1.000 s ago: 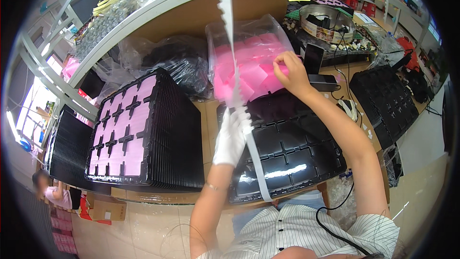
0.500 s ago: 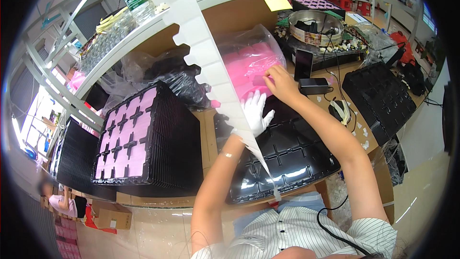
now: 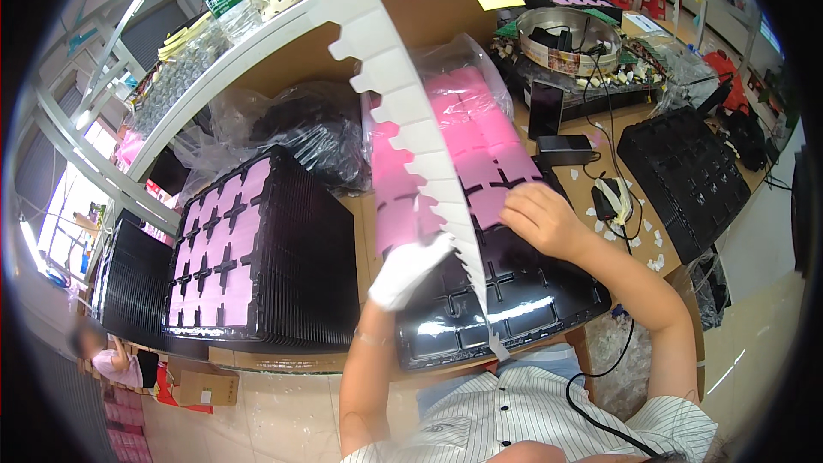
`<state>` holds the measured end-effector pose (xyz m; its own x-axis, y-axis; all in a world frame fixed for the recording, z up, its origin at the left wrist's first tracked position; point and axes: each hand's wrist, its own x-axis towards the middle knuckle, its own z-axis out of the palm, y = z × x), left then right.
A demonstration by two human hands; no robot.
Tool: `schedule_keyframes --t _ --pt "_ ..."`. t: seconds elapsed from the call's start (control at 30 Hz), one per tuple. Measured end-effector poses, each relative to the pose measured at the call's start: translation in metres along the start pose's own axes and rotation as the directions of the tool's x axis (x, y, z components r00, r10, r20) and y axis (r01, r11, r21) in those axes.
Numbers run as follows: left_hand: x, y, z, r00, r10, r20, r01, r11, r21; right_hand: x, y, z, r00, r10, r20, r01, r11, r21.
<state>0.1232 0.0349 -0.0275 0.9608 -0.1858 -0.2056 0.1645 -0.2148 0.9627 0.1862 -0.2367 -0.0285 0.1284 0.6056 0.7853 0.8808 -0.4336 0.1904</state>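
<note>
A black compartment tray (image 3: 523,313) lies in front of me, and pink pads (image 3: 493,163) cover its far part, with black cross-shaped ribs showing between them. My left hand (image 3: 410,274), in a white glove, is closed at the near end of the pads on the left, its fingertips on a pink pad. My bare right hand (image 3: 543,221) has its fingers curled at the near right edge of the pads, pinching there. A long white notched strip (image 3: 420,111) crosses the view between the hands and hides part of the tray and pads.
A tall stack of black trays (image 3: 304,257), pink pads in the top one, stands at the left. Further right are a phone (image 3: 545,110), a black adapter (image 3: 566,150), a round tin (image 3: 567,43) and more black trays (image 3: 686,180). A shelf edge (image 3: 403,0) spans the back.
Both hands have drawn nearer to me, the right also slightly rightward, the left slightly leftward. Pink pads now cover the tray's far part, which looked black before.
</note>
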Motion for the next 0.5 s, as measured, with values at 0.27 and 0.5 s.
schedule_keyframes --t 0.27,0.5 --pt "-0.071 -0.02 -0.002 0.868 -0.202 -0.455 0.066 0.953 -0.297 -0.032 -0.064 -0.032 0.97 -0.112 0.215 0.104 0.993 0.05" --pt "-0.112 -0.046 0.009 0.897 -0.173 -0.407 0.142 0.984 -0.106 -0.057 -0.087 -0.068 0.953 0.071 0.294 -0.077 0.997 0.007"
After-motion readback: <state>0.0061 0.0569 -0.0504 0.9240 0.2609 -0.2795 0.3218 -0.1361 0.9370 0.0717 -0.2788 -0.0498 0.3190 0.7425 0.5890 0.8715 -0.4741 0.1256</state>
